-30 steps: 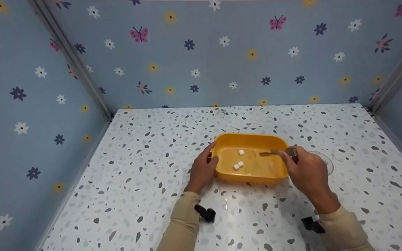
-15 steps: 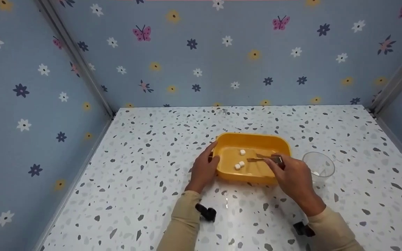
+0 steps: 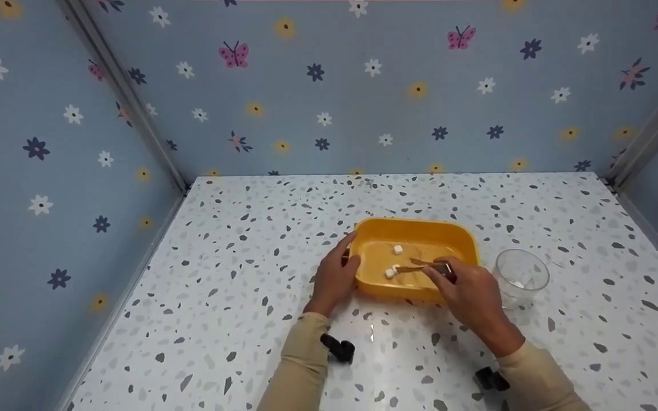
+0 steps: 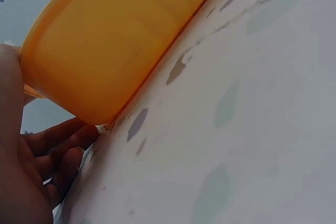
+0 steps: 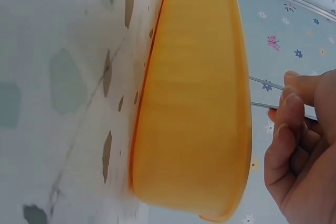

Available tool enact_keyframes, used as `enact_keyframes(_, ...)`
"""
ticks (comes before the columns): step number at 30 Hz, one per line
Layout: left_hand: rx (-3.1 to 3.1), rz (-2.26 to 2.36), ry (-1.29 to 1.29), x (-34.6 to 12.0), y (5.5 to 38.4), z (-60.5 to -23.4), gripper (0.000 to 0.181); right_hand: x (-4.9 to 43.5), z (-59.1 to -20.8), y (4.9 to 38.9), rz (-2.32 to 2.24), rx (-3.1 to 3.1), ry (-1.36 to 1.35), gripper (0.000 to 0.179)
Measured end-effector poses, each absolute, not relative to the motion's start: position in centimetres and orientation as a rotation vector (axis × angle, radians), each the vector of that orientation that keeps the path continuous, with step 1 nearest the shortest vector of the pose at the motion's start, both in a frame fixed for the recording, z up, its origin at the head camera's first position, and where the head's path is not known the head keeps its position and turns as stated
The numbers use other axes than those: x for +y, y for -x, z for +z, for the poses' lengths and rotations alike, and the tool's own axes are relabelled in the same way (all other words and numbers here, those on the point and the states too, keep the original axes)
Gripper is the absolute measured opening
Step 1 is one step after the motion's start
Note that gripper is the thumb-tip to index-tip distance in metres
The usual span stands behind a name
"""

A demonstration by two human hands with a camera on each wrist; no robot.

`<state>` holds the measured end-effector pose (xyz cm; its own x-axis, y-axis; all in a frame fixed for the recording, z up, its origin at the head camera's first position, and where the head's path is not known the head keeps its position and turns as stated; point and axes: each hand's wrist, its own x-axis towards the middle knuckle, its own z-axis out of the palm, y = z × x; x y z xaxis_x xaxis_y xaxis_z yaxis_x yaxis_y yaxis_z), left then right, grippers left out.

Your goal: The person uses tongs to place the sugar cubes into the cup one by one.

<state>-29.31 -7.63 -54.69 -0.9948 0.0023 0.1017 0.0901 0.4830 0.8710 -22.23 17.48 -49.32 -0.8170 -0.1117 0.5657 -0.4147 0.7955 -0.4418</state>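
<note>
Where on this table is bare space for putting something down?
Free: the table between left wall and left hand; also behind the yellow tray, up to the back wall. Crowded: around the tray's right half, where right hand, tweezers and glass gather.

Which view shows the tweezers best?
Head: the tweezers show with both tips near the white cubes inside the yellow tray. Right wrist shows them running from the right hand behind the tray's wall, tips hidden; left wrist shows none of them.
</note>
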Motion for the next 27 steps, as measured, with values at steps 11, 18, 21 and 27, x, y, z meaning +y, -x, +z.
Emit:
enact_keyframes(11,-2.622,-1.581,0.084,-7.65,29.35,-54.72,0.054,16.99,-50.06,22.33,0.786,-2.453,-0.446,0.025)
enact_keyframes(18,-2.619,-1.577,0.089,-7.64,29.19,-54.95,0.054,16.97,-50.15,22.24,0.789,-2.483,-0.451,0.022)
enact_keyframes(21,-2.623,-1.585,0.081,-7.58,29.12,-54.93,0.054,17.09,-50.22,22.24,0.784,-2.474,-0.467,0.021)
enact_keyframes(27,-2.613,-1.592,0.087,-7.59,29.23,-54.83,0.054,17.02,-50.33,22.30,0.795,-2.459,-0.478,0.018)
